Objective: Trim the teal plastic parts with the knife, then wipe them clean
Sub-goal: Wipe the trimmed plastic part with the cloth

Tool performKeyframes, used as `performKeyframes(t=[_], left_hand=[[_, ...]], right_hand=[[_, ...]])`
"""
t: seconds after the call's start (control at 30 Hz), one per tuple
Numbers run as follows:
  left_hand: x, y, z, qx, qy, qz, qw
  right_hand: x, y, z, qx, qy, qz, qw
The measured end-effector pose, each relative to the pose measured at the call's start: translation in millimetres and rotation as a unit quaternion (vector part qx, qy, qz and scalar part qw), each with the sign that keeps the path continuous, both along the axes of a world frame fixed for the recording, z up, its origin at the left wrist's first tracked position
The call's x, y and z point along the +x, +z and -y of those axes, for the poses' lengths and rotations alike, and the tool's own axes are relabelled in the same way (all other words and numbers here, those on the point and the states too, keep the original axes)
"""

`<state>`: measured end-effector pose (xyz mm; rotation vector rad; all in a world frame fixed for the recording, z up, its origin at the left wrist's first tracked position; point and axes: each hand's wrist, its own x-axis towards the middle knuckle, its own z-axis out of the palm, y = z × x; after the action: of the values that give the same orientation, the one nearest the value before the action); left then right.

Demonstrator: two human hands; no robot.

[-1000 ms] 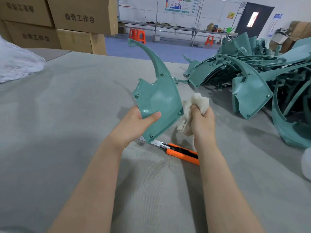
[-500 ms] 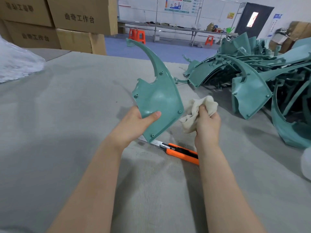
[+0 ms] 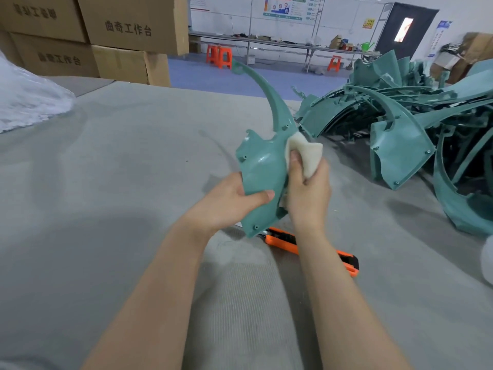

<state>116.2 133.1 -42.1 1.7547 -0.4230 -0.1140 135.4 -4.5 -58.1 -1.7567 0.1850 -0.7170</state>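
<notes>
My left hand (image 3: 229, 202) grips the lower edge of a teal plastic part (image 3: 262, 166), a curved panel with a long thin horn rising up and to the left. It is held upright above the table. My right hand (image 3: 309, 190) holds a cream cloth (image 3: 309, 156) bunched in its fingers and presses it against the panel's right edge. An orange utility knife (image 3: 312, 248) lies on the table just under both hands, partly hidden by my right forearm.
A large heap of teal parts (image 3: 400, 129) fills the table's right side. The grey felt table (image 3: 120, 182) spreads left. Clear plastic wrap (image 3: 29, 102) lies at far left, and cardboard boxes (image 3: 128, 30) are stacked behind. A white object (image 3: 488, 263) pokes in at the right edge.
My right hand moved left with the cloth, from beside the part onto its right edge. The teal part turned a little in my left hand.
</notes>
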Motion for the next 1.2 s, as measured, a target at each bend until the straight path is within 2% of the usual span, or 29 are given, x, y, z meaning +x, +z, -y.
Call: performKeyframes(t=[0.1, 0.27, 0.37, 0.43, 0.5, 0.63, 0.73, 0.83, 0.9, 1.03, 1.2], left_hand=[[0, -1, 2, 0.009, -0.023, 0.001, 1.000], [2, 0, -4, 0.003, 0.016, 0.011, 1.000], [0, 1, -1, 0.028, 0.005, 0.016, 0.999], [-2, 1, 5, 0.058, -0.026, 0.030, 0.998], [-3, 1, 8, 0.079, -0.036, 0.036, 0.996], [-2, 3, 8, 0.077, -0.017, 0.052, 0.995], [-1, 2, 10, 0.127, -0.004, 0.066, 0.990], [-1, -2, 14, 0.185, -0.010, 0.072, 0.980], [-1, -4, 16, 0.194, -0.004, 0.074, 0.978], [-2, -2, 14, 0.202, 0.009, 0.067, 0.977], [-2, 0, 12, 0.232, 0.019, 0.076, 0.969]], right_hand=[[4, -2, 11, 0.011, -0.016, -0.019, 1.000], [-5, 4, -5, -0.055, 0.136, -0.040, 0.988], [-6, 7, -11, -0.033, 0.088, -0.096, 0.991], [-4, 8, -2, 0.019, 0.026, -0.103, 0.994], [-2, 6, 8, 0.023, -0.002, -0.097, 0.995], [-7, 11, -2, -0.001, 0.082, -0.104, 0.991], [-7, 17, -12, -0.057, 0.083, -0.123, 0.987], [-5, 18, -5, 0.039, 0.082, -0.144, 0.985], [-4, 16, 4, 0.075, 0.058, -0.137, 0.986], [-6, 19, 2, 0.060, 0.081, -0.104, 0.989], [-8, 24, -6, 0.048, 0.122, -0.138, 0.982]])
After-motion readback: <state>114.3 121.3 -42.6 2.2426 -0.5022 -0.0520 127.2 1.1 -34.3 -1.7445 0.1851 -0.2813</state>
